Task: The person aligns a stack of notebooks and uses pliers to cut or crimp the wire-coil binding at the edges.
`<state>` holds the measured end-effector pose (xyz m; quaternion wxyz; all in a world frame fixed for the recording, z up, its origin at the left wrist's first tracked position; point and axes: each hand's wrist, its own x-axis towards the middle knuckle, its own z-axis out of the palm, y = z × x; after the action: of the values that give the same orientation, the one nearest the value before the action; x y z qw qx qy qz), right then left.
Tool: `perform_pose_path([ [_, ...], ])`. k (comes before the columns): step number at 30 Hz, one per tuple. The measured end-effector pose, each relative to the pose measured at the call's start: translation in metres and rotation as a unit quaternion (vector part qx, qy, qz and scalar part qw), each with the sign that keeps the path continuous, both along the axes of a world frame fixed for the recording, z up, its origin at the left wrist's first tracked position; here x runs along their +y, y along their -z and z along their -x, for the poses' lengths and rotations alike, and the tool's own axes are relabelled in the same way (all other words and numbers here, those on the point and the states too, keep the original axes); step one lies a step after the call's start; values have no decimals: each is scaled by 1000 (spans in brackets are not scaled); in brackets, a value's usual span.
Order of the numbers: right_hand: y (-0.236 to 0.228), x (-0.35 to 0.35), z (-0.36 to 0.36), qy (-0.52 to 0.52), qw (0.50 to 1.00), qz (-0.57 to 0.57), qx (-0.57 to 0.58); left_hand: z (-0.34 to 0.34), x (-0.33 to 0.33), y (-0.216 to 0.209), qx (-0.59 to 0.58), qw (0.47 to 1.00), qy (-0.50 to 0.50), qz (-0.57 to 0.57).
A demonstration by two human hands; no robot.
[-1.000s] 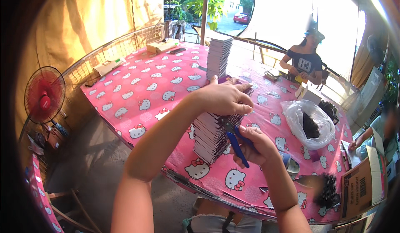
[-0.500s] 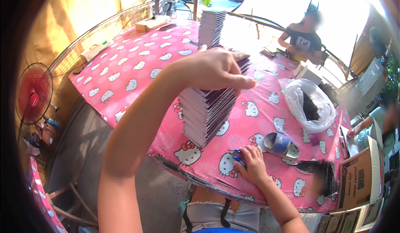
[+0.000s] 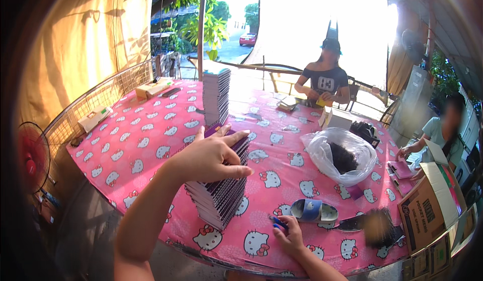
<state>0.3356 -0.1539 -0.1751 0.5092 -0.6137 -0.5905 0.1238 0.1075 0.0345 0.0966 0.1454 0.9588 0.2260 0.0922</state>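
Note:
My left hand [image 3: 215, 153] lies on top of a tall stack of spiral-bound notebooks [image 3: 214, 203], its fingers spread over the purple top cover. The pages' white edges and the black coils face toward me, and the stack leans slightly. Low over the pink tablecloth [image 3: 166, 190], to the right of the stack, my right hand [image 3: 292, 238] is closed around small blue-handled pliers [image 3: 277, 222]. Their dark tip points away to the left; the jaws are too small to make out. A blue sandal [image 3: 314, 210] sits just beyond that hand.
A second notebook stack [image 3: 216, 97] rises behind the first. On the right are a clear plastic bag [image 3: 342, 155] of black coils, loose black coils [image 3: 380, 228] and a cardboard box [image 3: 427, 205]. One person [image 3: 326, 80] sits across the table, another [image 3: 445, 135] at the right.
The view has tilted up, showing more of the far side and both people. My left hand stays on the stack; my right hand still grips the pliers.

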Motion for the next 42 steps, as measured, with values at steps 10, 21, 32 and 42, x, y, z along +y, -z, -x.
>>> perform_pose_path([
  [10, -67, 6, -2, -215, 681, 52, 698, 1, -1, -1, -3, 1000, 4, 18],
  [21, -185, -4, 7, -339, 442, -45, 829, 1, 1, 0, -8, 1000, 5, 21],
  [32, -251, -20, 14, -392, 585, -43, 709, 2, 6, 2, -31, 998, 1, 46],
  [42, -267, -55, 22, -414, 669, -28, 617, 1, 6, 2, -24, 999, 5, 33],
])
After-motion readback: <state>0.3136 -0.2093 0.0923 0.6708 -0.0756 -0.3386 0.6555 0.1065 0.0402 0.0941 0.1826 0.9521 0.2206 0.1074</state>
